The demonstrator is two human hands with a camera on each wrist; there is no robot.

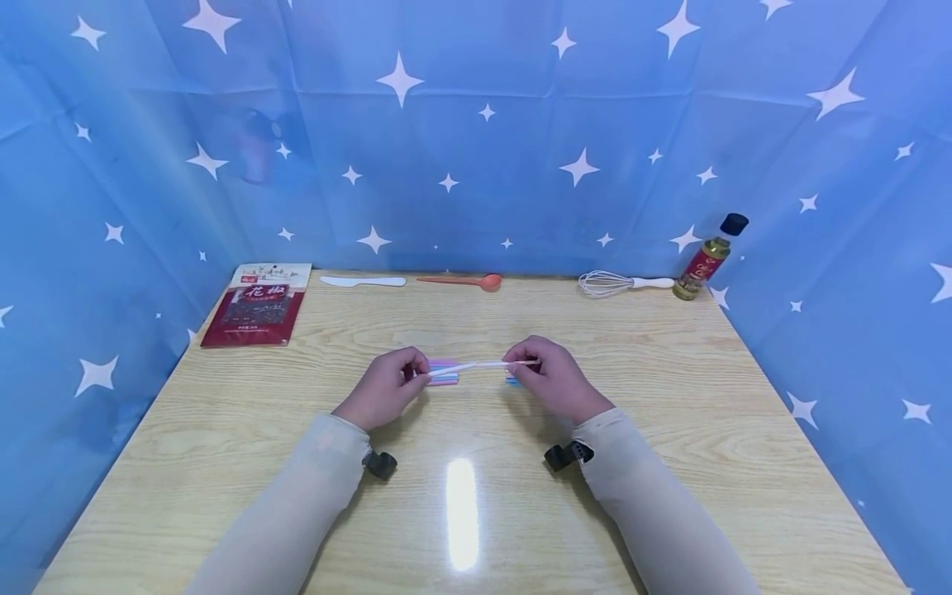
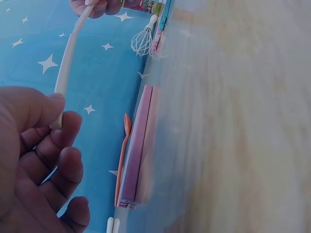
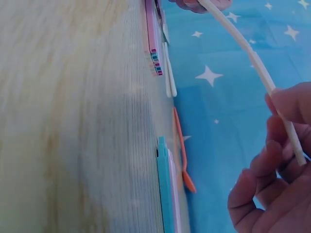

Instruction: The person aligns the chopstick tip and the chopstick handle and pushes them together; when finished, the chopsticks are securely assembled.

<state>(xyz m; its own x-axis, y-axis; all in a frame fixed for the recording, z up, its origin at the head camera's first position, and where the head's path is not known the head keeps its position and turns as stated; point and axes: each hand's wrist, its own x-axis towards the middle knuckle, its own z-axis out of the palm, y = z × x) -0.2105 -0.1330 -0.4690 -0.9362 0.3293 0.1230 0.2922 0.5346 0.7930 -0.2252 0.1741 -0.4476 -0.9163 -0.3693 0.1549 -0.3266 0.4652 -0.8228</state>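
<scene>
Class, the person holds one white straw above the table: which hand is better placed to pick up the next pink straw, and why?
Probably the left hand. Both hands pinch the white straw, but the pink straws lie right beside the left fingers, while the right hand sits over the blue ones.

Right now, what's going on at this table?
A person holds a white straw by its ends, left hand and right hand pinching it just above the wooden table. Beneath it lie more coloured straws. A spice packet, whisk and bottle sit along the back edge.
</scene>
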